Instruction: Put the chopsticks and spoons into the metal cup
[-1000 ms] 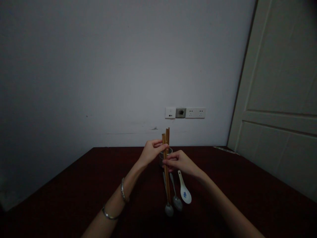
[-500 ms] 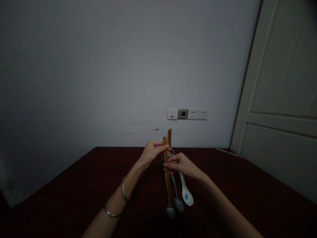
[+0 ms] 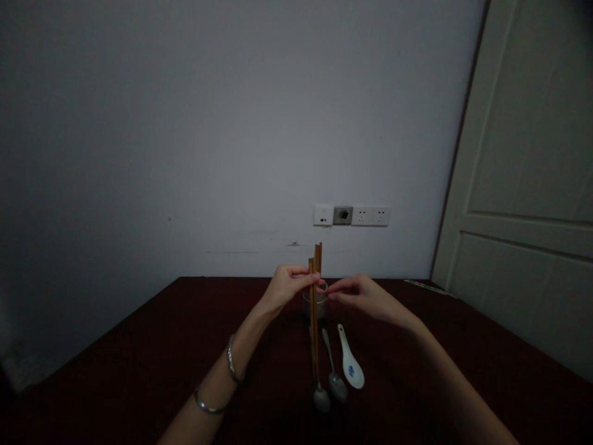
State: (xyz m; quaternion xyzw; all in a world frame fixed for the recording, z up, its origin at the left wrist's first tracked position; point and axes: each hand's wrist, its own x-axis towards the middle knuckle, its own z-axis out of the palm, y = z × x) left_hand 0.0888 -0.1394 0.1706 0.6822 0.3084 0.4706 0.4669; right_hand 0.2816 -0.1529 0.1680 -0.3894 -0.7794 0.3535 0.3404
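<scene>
My left hand (image 3: 288,287) pinches a pair of wooden chopsticks (image 3: 314,327) near their upper ends. They hang nearly upright in front of a cup (image 3: 319,307). More chopsticks (image 3: 319,252) rise just behind my left fingertips; their lower ends are hidden, so whether they stand in the cup cannot be told. My right hand (image 3: 365,298) is beside the cup's right rim, fingers stretched out, slightly apart from the thumb, with nothing visible between them. Below lie two metal spoons (image 3: 338,386), (image 3: 321,398) and a white ceramic spoon (image 3: 353,371) with a blue mark.
The dark red table (image 3: 185,346) reaches back to a grey wall (image 3: 231,136). Sockets and switch plates (image 3: 370,216) are set in the wall above the table. On the right stands a pale panelled door (image 3: 523,185). Two bracelets (image 3: 231,358) circle my left wrist and forearm.
My right hand has let go of the chopsticks and moved right and slightly up, to the cup's rim. The chopsticks in my left hand now hang straighter, shifted slightly right.
</scene>
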